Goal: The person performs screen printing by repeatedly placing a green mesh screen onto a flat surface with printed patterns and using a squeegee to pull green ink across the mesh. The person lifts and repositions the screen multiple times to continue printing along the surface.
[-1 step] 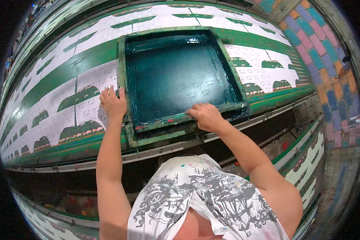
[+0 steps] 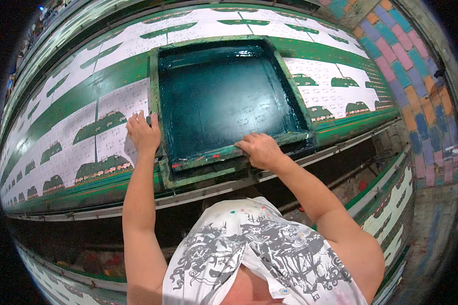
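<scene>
A screen-printing frame [image 2: 284,76] with green, paint-worn wooden rails lies on the long green table. Its mesh [image 2: 224,96] is dark and glossy, wet-looking along the far and right sides. A squeegee [image 2: 203,156], a long paint-stained bar, lies along the near side inside the frame. My right hand [image 2: 262,151] is closed over its top, right of its middle. At the frame's left rail is my left hand [image 2: 143,133], fingers apart over the white pieces, thumb against the rail. A small dark part shows between thumb and fingers. The squeegee's blade is hidden.
White printed sheet pieces [image 2: 122,99] with curved cutouts lie in rows on the green table [image 2: 102,76], left, right and beyond the frame. A metal rail [image 2: 198,191] runs along its near edge. Another table [image 2: 387,213] stands behind me. Coloured paving [image 2: 407,66] is at right.
</scene>
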`<state>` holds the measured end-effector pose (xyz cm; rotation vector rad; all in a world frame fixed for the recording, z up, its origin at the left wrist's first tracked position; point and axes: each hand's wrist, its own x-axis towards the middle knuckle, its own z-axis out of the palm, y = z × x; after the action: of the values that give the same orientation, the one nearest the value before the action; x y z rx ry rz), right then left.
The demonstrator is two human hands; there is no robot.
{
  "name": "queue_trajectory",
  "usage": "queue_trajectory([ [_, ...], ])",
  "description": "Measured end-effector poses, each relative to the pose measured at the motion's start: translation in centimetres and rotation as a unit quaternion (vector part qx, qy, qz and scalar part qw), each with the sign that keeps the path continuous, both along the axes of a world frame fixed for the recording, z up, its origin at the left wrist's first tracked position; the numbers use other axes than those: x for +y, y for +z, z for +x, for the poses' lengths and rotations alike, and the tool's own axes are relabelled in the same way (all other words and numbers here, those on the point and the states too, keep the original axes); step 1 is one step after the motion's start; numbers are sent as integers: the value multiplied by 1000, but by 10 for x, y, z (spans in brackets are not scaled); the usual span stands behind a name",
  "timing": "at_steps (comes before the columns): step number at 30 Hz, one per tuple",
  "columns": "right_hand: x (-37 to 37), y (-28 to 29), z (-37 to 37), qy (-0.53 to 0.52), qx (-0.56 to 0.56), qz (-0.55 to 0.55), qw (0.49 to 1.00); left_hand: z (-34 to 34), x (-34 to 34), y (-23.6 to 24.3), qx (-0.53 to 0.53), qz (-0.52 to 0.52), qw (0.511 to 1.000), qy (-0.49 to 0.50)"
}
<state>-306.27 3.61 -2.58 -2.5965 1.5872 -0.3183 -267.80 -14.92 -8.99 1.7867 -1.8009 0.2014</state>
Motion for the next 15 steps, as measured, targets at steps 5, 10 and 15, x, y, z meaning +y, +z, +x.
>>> queue_trajectory([
  [5, 10, -2, -9, 19, -52, 1, 998, -6, -13, 1, -4, 14, 1000, 22],
  [10, 5, -1, -28, 61, -104, 11, 993, -4, -10, 5, -53, 38, 997, 50],
  [15, -4, 12, -106, 107, -228, -78, 965, -2, -11, 3, -99, 35, 992, 67],
])
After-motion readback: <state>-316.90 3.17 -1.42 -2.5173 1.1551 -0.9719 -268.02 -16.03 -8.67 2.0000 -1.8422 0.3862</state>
